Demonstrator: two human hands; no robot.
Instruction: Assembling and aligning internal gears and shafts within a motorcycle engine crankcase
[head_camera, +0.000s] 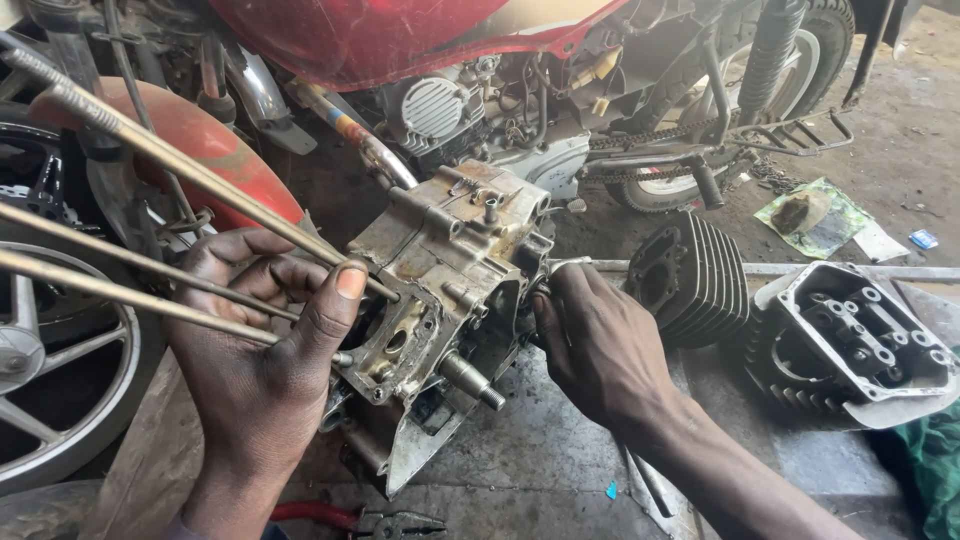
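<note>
Between your two hands, on the grimy metal bench (560, 460), sits the engine case (440, 300), tilted so its open face looks up toward you and a short shaft (472, 380) sticks out low on its near side. Your left hand (262, 350) is pressed against the case's left edge, fingers curled and thumb raised, loosely closed around three long thin rods (130, 290) that run up and away to the left; the upper rod's end meets the case just past your thumb tip. Your right hand (600, 345) is against the case's right side, fingers bent inward and tucked behind the casting, so you cannot tell exactly what they grip, though a small bright metal piece (565, 265) shows just above the knuckles. Just beside that hand to the right stands a dark finned cylinder (695, 280), and further right a cylinder head (850, 345) lies with its open side up, partly on a green cloth (930, 460). Near the bench's front edge, below the case, lie pliers with red handles (360, 518). Behind everything is a red motorcycle (420, 40), with a spoked wheel (50, 370) at your far left.
</note>
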